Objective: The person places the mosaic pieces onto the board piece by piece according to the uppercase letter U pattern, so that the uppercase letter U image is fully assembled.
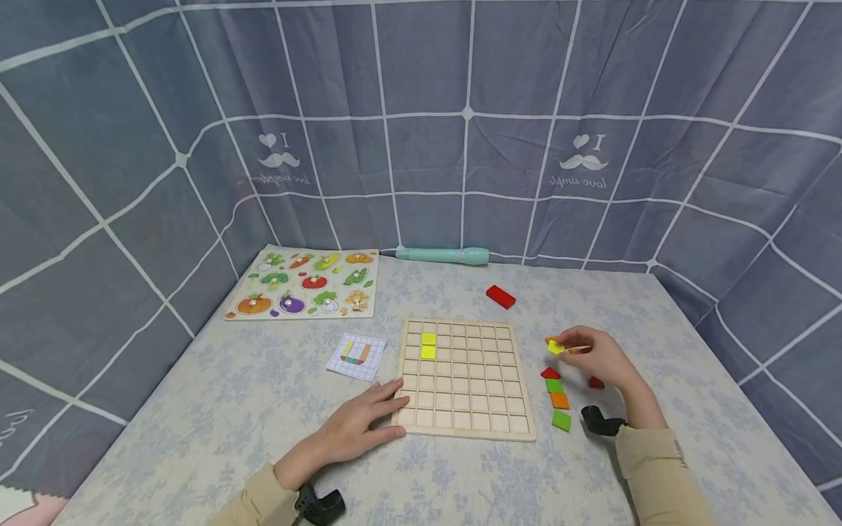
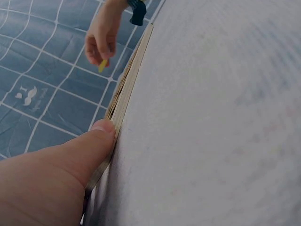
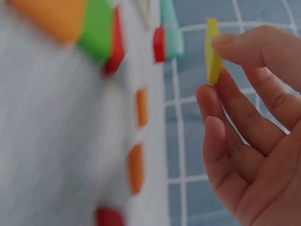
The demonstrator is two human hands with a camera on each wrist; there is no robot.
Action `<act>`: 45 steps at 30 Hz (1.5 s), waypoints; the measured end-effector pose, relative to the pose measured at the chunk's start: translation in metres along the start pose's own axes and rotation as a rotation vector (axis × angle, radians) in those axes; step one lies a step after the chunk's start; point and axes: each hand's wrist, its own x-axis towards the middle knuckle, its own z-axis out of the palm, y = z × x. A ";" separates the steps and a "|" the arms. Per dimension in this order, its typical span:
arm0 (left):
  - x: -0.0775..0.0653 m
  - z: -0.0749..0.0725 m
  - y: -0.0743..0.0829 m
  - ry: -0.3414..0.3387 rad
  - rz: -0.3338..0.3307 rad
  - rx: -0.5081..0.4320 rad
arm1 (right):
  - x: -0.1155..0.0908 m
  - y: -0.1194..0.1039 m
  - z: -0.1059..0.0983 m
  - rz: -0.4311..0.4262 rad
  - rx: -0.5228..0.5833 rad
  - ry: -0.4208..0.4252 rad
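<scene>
My right hand [image 1: 597,353] pinches a yellow square tile [image 3: 213,52] between thumb and fingers, to the right of the gridded wooden board [image 1: 460,436]. In the right wrist view the tile stands on edge, above the tabletop. My left hand [image 1: 358,424] rests at the board's lower left corner with fingers extended. In the left wrist view its thumb [image 2: 101,134] touches the board's side edge. Two yellow square tiles [image 1: 428,352] sit one above the other in the board's upper left cells. A pattern card [image 1: 337,358] with a coloured U shape lies left of the board.
Right of the board lie green tiles [image 1: 561,420], an orange tile [image 1: 559,401] and a red piece [image 1: 550,373]. Another red piece [image 1: 596,382] is below my right hand. Farther back are a red block [image 1: 501,296], a vegetable puzzle board [image 1: 309,283] and a teal cylindrical object [image 1: 442,255].
</scene>
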 end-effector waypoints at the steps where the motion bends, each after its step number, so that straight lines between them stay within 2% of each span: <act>1: 0.000 0.000 0.000 0.001 0.001 0.003 | 0.001 -0.005 0.001 -0.012 0.006 0.012; 7: -0.001 0.000 0.000 -0.003 -0.003 0.002 | 0.003 -0.037 0.011 -0.103 0.044 0.077; 12: -0.001 -0.001 0.000 0.006 0.002 0.003 | 0.007 -0.061 0.030 -0.152 0.099 0.082; 17: 0.000 0.000 -0.001 0.006 0.007 -0.004 | 0.019 -0.082 0.059 -0.215 0.154 0.019; 24: -0.001 0.000 0.000 -0.007 -0.021 -0.007 | 0.038 -0.112 0.107 -0.265 0.099 -0.115; 28: 0.000 -0.001 0.000 -0.010 -0.018 -0.002 | 0.045 -0.120 0.125 -0.252 0.083 -0.168; 33: 0.000 -0.001 0.000 -0.011 -0.014 -0.002 | 0.051 -0.122 0.138 -0.264 0.074 -0.231; 39: 0.001 -0.002 0.000 -0.010 -0.006 0.003 | 0.053 -0.119 0.145 -0.262 0.021 -0.286; 45: 0.000 -0.002 0.001 -0.010 -0.012 -0.001 | 0.053 -0.117 0.147 -0.261 -0.013 -0.290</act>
